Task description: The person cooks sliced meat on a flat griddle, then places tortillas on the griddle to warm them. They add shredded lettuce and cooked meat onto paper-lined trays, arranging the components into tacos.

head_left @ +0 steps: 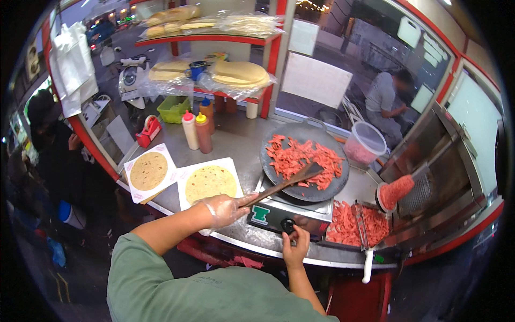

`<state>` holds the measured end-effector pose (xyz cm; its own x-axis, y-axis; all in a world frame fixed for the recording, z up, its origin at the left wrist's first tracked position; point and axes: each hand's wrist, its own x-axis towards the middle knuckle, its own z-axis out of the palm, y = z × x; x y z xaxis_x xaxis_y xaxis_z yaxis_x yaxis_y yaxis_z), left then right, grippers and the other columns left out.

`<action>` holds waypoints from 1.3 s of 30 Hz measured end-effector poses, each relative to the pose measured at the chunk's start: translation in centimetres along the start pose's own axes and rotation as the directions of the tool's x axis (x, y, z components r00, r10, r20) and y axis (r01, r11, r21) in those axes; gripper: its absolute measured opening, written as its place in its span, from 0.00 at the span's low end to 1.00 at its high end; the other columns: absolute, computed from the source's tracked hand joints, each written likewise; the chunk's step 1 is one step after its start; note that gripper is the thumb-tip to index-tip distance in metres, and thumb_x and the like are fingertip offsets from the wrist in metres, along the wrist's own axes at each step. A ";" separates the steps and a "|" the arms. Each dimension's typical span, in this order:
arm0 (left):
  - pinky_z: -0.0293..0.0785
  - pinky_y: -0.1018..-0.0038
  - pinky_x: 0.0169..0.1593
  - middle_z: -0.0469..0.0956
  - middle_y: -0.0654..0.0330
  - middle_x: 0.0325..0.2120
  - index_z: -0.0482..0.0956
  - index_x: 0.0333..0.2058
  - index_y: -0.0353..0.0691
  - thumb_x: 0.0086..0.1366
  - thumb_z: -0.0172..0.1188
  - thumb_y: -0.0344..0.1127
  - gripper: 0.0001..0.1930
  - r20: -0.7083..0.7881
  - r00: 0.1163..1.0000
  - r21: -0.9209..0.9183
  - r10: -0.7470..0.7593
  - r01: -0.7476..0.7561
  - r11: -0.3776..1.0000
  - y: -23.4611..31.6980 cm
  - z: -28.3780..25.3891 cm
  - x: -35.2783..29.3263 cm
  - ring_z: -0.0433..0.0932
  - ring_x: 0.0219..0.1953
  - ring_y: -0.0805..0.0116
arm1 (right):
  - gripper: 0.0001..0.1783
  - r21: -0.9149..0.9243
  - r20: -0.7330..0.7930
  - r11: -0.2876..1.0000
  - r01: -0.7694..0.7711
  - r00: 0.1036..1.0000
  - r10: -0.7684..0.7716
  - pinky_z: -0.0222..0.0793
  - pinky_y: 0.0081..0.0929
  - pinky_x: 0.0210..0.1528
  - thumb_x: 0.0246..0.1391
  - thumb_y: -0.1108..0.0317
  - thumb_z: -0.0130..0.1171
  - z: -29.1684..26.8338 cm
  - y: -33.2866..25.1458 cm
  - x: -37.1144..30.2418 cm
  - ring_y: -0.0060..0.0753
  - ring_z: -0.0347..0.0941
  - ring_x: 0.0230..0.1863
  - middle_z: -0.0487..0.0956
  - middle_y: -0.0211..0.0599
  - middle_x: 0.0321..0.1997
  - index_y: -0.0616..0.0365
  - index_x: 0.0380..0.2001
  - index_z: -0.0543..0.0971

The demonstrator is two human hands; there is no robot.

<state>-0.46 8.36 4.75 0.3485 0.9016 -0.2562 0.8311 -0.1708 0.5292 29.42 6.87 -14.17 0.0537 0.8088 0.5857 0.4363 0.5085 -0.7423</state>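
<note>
My left hand (221, 209), in a clear plastic glove, is closed around the handle of a wooden spatula (268, 192). The spatula's flat end rests among strips of reddish meat (300, 155) in a round dark pan (267, 155). Beneath the pan is a metal stove (308, 219). At the stove's front, the bare fingers of my right hand (296, 248) are closed on a black knob (288, 225). Left of the stove, one flatbread (210, 183) lies on white paper; another flatbread (149, 172) lies on paper farther left.
Sauce bottles (204, 134), a red tape dispenser (148, 131) and a green basket (174, 111) stand behind the flatbreads. Bagged breads fill a shelf (214, 38). Right are a clear tub (366, 140), cut meat (343, 222), a white-handled knife (368, 265) and a meat spit (396, 192).
</note>
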 end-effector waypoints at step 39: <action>0.78 0.64 0.34 0.78 0.55 0.26 0.57 0.77 0.65 0.79 0.48 0.56 0.31 -0.094 0.993 0.014 -0.067 0.069 0.998 1.4 -5.7 5.5 0.79 0.25 0.63 | 0.27 -0.866 0.020 0.467 -0.181 0.919 0.394 0.71 0.50 0.60 0.58 0.58 0.69 -25.0 3.4 10.3 0.59 0.73 0.58 0.81 0.54 0.51 0.60 0.57 0.80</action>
<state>0.13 15.30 8.66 0.2495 0.9444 -0.2139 0.8592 -0.1140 0.4987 53.92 9.58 -2.55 0.2029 0.9496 0.2389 0.9715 -0.1647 -0.1705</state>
